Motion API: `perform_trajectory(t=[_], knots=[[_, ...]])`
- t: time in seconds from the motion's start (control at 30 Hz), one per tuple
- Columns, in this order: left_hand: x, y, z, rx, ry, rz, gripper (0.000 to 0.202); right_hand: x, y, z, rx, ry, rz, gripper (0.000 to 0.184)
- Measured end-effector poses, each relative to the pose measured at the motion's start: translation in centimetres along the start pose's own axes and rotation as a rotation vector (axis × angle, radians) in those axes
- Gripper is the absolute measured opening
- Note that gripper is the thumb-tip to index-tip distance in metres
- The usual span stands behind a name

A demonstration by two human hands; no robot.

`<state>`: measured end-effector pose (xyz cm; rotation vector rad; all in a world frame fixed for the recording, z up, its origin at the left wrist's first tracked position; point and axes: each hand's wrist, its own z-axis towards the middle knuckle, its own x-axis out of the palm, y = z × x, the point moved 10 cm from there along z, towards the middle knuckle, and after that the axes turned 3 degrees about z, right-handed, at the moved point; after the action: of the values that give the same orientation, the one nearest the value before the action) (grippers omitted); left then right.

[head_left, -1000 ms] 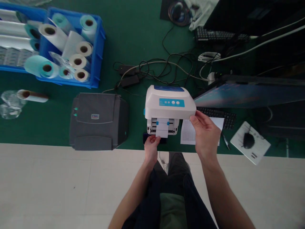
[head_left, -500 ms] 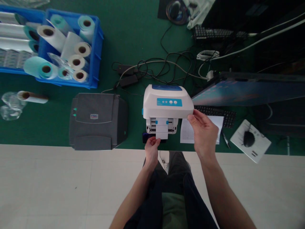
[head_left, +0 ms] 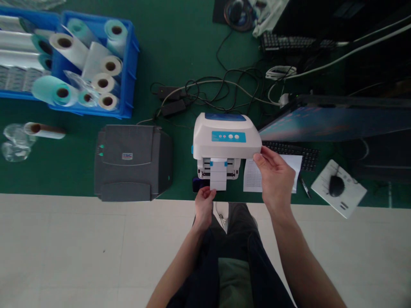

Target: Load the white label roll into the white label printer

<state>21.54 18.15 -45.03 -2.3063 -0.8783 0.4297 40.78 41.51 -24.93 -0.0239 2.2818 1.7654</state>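
Observation:
In front of me on the green table stands a white label printer (head_left: 226,139), its lid tilted up a little at the front. My right hand (head_left: 276,177) grips the right front edge of that lid, thumb on top and fingers behind. A strip of white labels (head_left: 218,177) hangs out from the front, passing between two blue guides. My left hand (head_left: 204,203) pinches the lower left end of the strip between thumb and fingers. Behind the strip a dark phone-like object (head_left: 199,184) lies partly hidden.
A dark grey TSC printer (head_left: 126,171) stands to the left, with blue crates (head_left: 135,81) of rolls behind it. Tangled cables (head_left: 221,92) lie at the back. On the right are a monitor (head_left: 337,119), a keyboard (head_left: 310,158), a printed sheet (head_left: 253,177), a pen (head_left: 305,187) and a mouse (head_left: 336,186).
The label strip reaches slightly further down from the printer, and my left hand has dropped a little with it. My right hand keeps its hold on the lid.

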Motion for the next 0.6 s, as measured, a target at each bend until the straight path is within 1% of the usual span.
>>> perform_trajectory(t=[0.07,0.13,0.17,0.23,0.27,0.33,0.4,0.43,0.47,0.53,0.6], knots=[[-0.5,-0.7,-0.4,0.050,-0.022,0.062,0.057,0.0,0.0,0.0,-0.006,0.002,0.013,0.055],[-1.4,-2.3,-1.0,0.145,-0.076,0.143,0.048,0.0,-0.2,0.0,-0.009,0.005,0.008,0.056],[-1.8,-3.6,-1.2,0.209,-0.105,0.188,0.043,-0.1,-0.3,0.0,-0.008,0.006,0.001,0.056],[-2.2,-7.2,-1.5,0.364,-0.131,0.283,0.029,-0.1,-0.5,0.2,-0.007,0.014,-0.008,0.057],[-1.9,-9.2,-1.3,0.444,-0.109,0.331,0.023,0.0,-0.4,0.3,-0.012,0.018,-0.003,0.056],[-0.2,-13.2,-0.3,0.592,-0.013,0.429,0.018,0.1,0.1,0.7,-0.037,0.023,0.025,0.055],[1.9,-16.7,1.3,0.714,0.087,0.523,0.024,0.3,0.8,1.1,-0.062,0.024,0.047,0.053],[2.9,-18.1,2.2,0.764,0.125,0.567,0.028,0.4,1.1,1.3,-0.069,0.025,0.043,0.053],[3.7,-19.3,3.1,0.805,0.153,0.609,0.031,0.5,1.4,1.5,-0.073,0.028,0.029,0.052],[4.8,-20.9,4.5,0.864,0.172,0.677,0.032,0.6,1.8,1.8,-0.077,0.033,-0.003,0.052],[5.0,-21.8,5.4,0.900,0.156,0.720,0.031,0.8,2.0,2.1,-0.079,0.035,-0.006,0.054]])
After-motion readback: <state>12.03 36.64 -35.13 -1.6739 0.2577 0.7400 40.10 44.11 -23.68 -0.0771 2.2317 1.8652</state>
